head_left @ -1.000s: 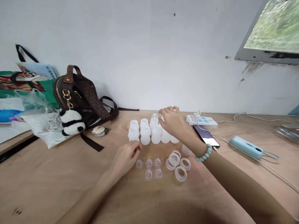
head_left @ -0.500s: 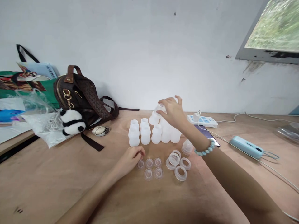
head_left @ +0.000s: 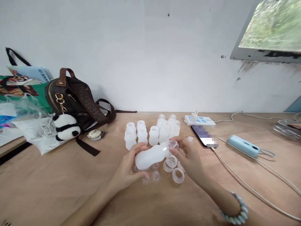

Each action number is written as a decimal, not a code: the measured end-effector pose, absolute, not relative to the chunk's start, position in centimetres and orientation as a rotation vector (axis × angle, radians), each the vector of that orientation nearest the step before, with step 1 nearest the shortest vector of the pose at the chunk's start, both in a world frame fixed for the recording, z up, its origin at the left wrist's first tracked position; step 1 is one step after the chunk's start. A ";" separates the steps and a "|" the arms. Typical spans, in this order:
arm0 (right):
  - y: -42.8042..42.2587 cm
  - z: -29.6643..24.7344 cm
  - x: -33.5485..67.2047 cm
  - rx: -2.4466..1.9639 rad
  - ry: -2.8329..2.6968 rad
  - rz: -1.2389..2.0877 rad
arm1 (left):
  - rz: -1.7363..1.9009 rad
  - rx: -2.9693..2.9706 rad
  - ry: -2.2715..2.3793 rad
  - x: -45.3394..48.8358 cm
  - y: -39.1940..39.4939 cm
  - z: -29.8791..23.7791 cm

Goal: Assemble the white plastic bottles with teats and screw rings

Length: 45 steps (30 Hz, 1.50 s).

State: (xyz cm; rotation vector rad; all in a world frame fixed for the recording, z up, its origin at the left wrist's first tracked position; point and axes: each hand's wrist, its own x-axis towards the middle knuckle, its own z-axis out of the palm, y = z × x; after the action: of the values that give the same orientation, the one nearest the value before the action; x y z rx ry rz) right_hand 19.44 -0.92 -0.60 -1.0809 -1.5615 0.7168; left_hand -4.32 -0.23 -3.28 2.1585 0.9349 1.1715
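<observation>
A white baby bottle (head_left: 150,157) lies tilted between my two hands, above the table. My left hand (head_left: 125,169) is closed around its base, thumb underneath. At the other end my right hand (head_left: 191,158) grips the clear dome cap (head_left: 173,144) with thumb and fingers. Below the bottle lie several clear nipples (head_left: 155,176), partly hidden by it and my left hand. Several translucent collar rings (head_left: 178,181) rest beside my right hand. Behind stand open-necked white bottles (head_left: 154,137) and, to their right, bottles with clear dome caps (head_left: 164,131).
A dark backpack (head_left: 68,94) with a panda charm (head_left: 67,127) leans at the left, near a mouse (head_left: 95,135). On the right are a phone (head_left: 202,135), a power strip (head_left: 204,120), a blue power bank (head_left: 243,146) and white cables. The wall borders the table's back.
My right hand has come back from the standing bottles toward me with a capped bottle. My left hand has risen from the nipples and closed on the bottle's base. The view has shifted slightly.
</observation>
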 end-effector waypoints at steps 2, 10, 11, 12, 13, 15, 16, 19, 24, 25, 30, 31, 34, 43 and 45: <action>-0.9 -1.5 19.3 -1.077 -1.553 0.781 | 1.127 2.233 1.013 -4.2 -0.5 -3.4; -1.0 -1.8 19.9 -1.061 -1.663 0.699 | 1.006 1.870 1.030 -3.6 -0.7 -2.3; -1.1 -1.8 19.9 -1.047 -1.655 0.678 | 0.986 1.783 0.981 -3.5 -0.7 -2.1; -1.2 -1.8 19.9 -1.027 -1.648 0.654 | 0.958 1.697 0.935 -3.3 -0.7 -1.9; -1.2 -1.7 20.0 -1.004 -1.643 0.630 | 0.932 1.619 0.902 -3.3 -0.7 -1.8; -0.9 -1.4 20.6 -0.966 -1.613 0.576 | 0.912 1.518 0.864 -3.4 -0.7 -1.9; -0.6 -1.1 21.2 -0.959 -1.551 0.530 | 0.921 1.504 0.858 -3.6 -0.6 -2.0; 0.9 0.1 24.0 -1.010 -1.178 0.274 | 1.020 1.554 0.924 -4.4 0.0 -2.5; 3.1 1.2 28.6 -1.386 -1.153 -0.102 | 1.281 1.541 1.140 -4.8 1.0 -3.3; 3.4 1.0 29.0 -1.507 -1.250 -0.135 | 1.295 1.541 1.152 -4.7 1.0 -3.4; 4.2 -0.6 29.2 -1.827 -1.613 -0.179 | 1.309 1.584 1.184 -4.6 0.8 -3.0; 4.3 -0.8 29.1 -1.825 -1.617 -0.180 | 1.319 1.593 1.189 -4.6 0.7 -2.9; 4.2 -0.8 28.5 -1.698 -1.564 -0.152 | 1.351 1.647 1.213 -4.7 0.5 -2.8; 0.6 -1.8 21.8 -1.055 -1.854 0.705 | 1.441 2.635 1.071 -3.9 -0.4 -3.3; -0.2 -2.2 20.5 -0.984 -1.860 0.938 | 1.461 2.807 0.955 -3.8 -0.5 -3.3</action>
State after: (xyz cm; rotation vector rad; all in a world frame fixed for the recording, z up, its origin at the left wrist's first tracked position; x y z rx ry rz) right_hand 20.47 -0.21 -2.25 -0.9838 -1.8603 0.9384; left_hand -3.79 -0.49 -3.35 2.8067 0.9546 1.4611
